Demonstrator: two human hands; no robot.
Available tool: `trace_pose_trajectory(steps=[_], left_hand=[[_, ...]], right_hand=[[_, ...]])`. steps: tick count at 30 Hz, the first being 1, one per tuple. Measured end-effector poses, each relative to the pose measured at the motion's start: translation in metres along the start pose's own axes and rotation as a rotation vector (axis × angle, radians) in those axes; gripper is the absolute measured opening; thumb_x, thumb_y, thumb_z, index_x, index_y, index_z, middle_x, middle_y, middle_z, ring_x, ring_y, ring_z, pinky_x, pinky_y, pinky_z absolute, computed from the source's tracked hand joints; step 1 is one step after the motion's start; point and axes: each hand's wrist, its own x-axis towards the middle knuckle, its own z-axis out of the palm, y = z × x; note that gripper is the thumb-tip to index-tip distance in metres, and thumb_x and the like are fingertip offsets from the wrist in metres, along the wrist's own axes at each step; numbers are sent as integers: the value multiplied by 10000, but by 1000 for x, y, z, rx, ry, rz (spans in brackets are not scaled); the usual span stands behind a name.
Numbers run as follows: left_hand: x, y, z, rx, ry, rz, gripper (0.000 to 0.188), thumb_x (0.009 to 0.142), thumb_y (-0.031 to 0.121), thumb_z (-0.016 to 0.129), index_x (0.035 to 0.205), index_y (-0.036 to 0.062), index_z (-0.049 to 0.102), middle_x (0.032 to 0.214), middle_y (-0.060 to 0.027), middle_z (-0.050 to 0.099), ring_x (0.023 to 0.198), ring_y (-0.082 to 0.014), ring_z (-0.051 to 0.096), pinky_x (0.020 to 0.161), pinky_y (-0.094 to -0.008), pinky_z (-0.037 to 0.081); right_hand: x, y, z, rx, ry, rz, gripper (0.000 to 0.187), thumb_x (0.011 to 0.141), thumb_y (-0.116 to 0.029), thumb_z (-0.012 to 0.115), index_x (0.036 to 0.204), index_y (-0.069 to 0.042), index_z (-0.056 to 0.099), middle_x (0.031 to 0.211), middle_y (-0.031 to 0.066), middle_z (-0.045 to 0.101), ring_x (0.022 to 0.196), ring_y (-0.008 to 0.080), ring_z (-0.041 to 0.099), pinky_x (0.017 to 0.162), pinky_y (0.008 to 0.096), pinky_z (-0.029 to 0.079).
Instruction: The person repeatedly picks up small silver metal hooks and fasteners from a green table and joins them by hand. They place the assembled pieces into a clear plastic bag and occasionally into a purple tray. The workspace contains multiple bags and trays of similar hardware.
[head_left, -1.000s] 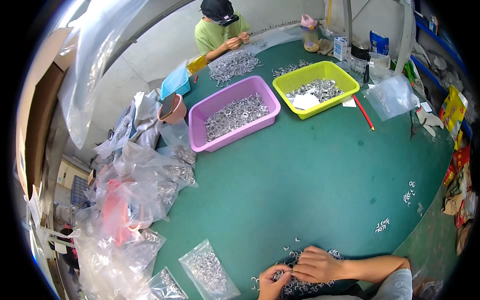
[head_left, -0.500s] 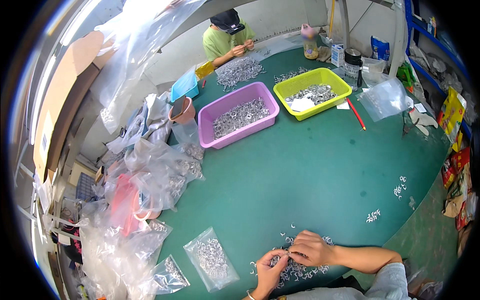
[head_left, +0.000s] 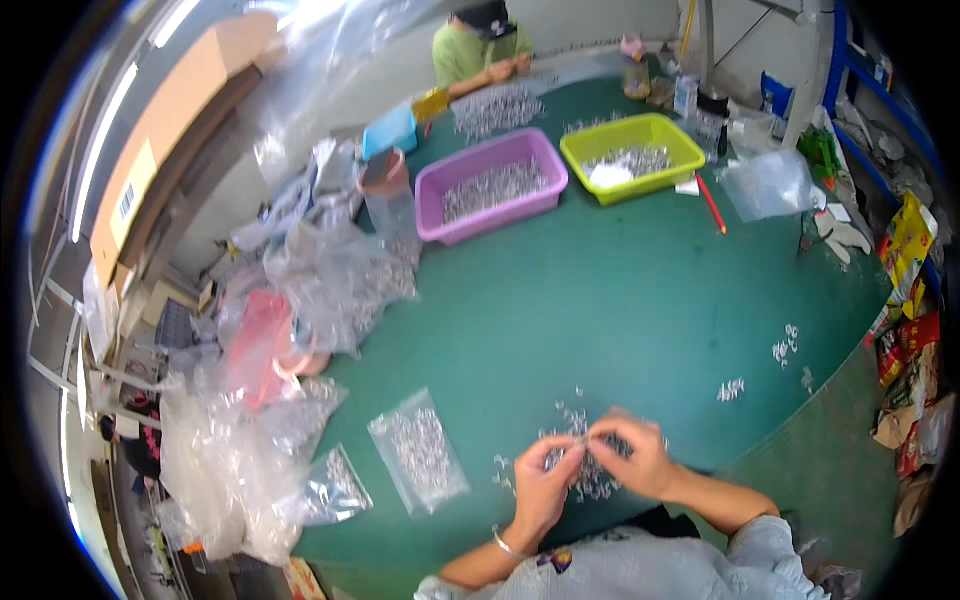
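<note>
At the near edge of the green table, both my hands meet over a loose pile of small curved silver metal pieces (head_left: pixel 598 488). My left hand (head_left: pixel 543 483) pinches with thumb and forefinger, its tips against those of my right hand (head_left: pixel 637 458), which is also closed in a pinch. Whatever sits between the fingertips is too small and blurred to make out. Beside my left hand lies a clear plastic bag (head_left: pixel 420 452) filled with similar pieces, and a smaller clear bag (head_left: pixel 338 485) lies further left.
A purple basket (head_left: pixel 455 233) and a yellow-green basket (head_left: pixel 640 190) of metal pieces stand farther back. Plastic bags (head_left: pixel 235 480) crowd the left side. A red pencil (head_left: pixel 711 205) and two small clusters of pieces (head_left: pixel 731 390) lie rightward. A co-worker (head_left: pixel 465 60) sits opposite.
The view has shifted, so the table sits higher and more of my arms and shirt shows. My hands stay pinched together over the pile.
</note>
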Motion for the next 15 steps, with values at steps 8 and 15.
trace_pose_trajectory(steps=[8,15], left_hand=[[-15,11,29,118,-205,189,91,790,-37,591,879,-22,605,780,-41,565,592,-60,466,491,-174,359],[-20,9,33,117,-216,139,130,772,-37,619,894,4,640,785,-22,595,735,-67,525,638,-195,433]], right_hand=[[-25,-31,-19,58,92,40,74,756,50,604,822,23,587,761,106,609,699,198,563,656,292,443],[-29,-35,-23,36,120,4,76,760,48,606,832,27,594,773,114,616,717,204,563,660,294,441]])
